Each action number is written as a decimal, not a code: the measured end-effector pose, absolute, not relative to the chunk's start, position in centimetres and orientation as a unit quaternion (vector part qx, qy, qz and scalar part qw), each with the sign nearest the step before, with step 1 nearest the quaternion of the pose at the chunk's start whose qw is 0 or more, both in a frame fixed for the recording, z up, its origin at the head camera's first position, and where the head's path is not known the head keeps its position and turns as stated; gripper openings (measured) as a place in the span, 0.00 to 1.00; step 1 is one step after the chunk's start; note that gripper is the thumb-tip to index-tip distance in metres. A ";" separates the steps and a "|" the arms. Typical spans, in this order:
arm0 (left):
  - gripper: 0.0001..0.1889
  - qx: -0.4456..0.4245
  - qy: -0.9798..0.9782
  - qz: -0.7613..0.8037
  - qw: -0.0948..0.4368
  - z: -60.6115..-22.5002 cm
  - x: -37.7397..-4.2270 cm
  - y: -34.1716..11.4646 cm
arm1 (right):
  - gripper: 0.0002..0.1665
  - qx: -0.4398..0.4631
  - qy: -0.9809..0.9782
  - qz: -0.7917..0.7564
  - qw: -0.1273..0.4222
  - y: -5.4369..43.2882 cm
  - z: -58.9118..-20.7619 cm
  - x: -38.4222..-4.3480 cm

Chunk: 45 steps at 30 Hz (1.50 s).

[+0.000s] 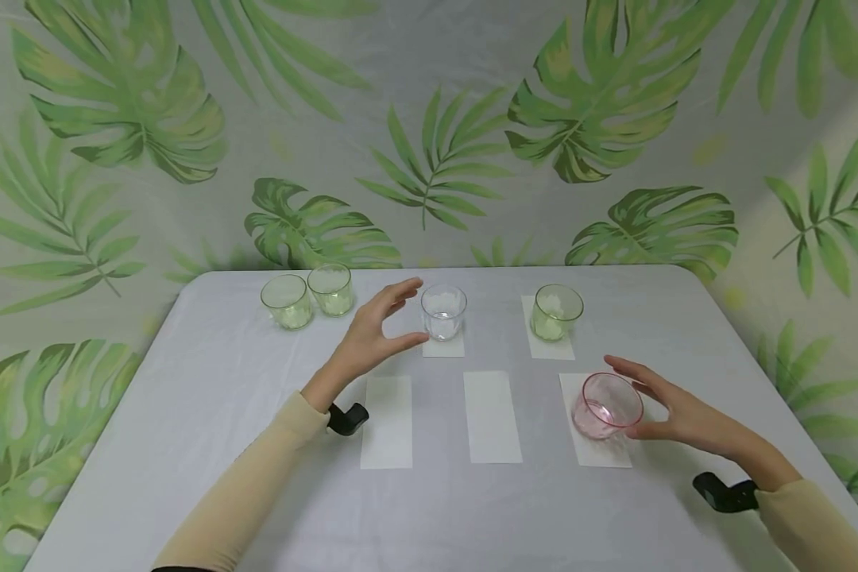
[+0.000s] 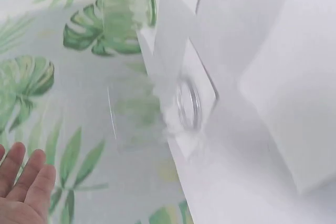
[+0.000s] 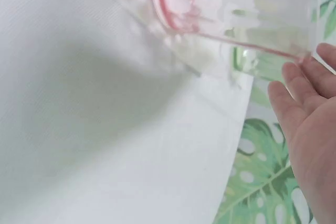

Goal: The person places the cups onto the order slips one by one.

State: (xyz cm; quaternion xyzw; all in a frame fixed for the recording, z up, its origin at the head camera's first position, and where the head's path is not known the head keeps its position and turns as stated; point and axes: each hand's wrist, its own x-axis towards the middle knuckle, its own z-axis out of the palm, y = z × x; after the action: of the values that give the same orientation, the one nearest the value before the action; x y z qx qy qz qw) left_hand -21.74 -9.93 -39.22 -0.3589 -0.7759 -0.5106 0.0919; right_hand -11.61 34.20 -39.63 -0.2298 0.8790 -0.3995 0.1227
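Note:
My left hand [image 1: 376,327] is spread beside a clear glass [image 1: 443,314], fingers and thumb apart and the thumb tip close to the glass's near side. In the left wrist view this clear glass [image 2: 152,111] stands away from the loosely extended fingers [image 2: 39,187]. At the right, my other hand [image 1: 675,409] reaches around the right side of a pink-rimmed glass [image 1: 604,407], fingers and thumb spread. From the right wrist, the fingertips [image 3: 289,72] show right at the rim of the pink glass [image 3: 210,19]. Both glasses stand upright on white paper cards.
One green glass [image 1: 556,314] stands on a card at the back right. Two more, a green glass [image 1: 288,303] and its neighbour green glass [image 1: 332,291], stand at the back left. In the front row lie a white card [image 1: 388,425] and another card [image 1: 492,417].

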 end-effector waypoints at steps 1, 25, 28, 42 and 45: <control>0.39 -0.353 -0.777 -0.513 0.094 -39.1 -21.9 -10.5 | 0.51 -0.227 0.881 -0.397 0.125 34.0 -39.4 -11.6; 0.42 -0.177 -0.890 -0.414 0.080 -39.8 -26.3 -19.9 | 0.48 -0.255 0.866 -0.403 0.146 28.4 -38.3 -13.8; 0.42 -0.163 -0.899 -0.403 0.060 -39.8 -26.8 -20.4 | 0.48 -0.260 0.862 -0.409 0.152 27.6 -38.5 -14.0; 0.43 -0.127 -0.920 -0.370 0.020 -40.4 -29.0 -21.5 | 0.50 -0.271 0.854 -0.414 0.161 24.7 -38.9 -14.1; 0.43 -0.134 -0.924 -0.357 0.014 -40.3 -29.4 -21.6 | 0.50 -0.274 0.851 -0.418 0.161 24.2 -39.0 -14.2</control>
State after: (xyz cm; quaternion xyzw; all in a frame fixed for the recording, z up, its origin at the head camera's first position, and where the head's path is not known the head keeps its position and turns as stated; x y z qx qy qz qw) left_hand -29.44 -21.64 -40.32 -0.1337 -0.9242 -0.3574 0.0138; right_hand -14.17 24.20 -39.01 -0.2743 0.8510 -0.4178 0.1614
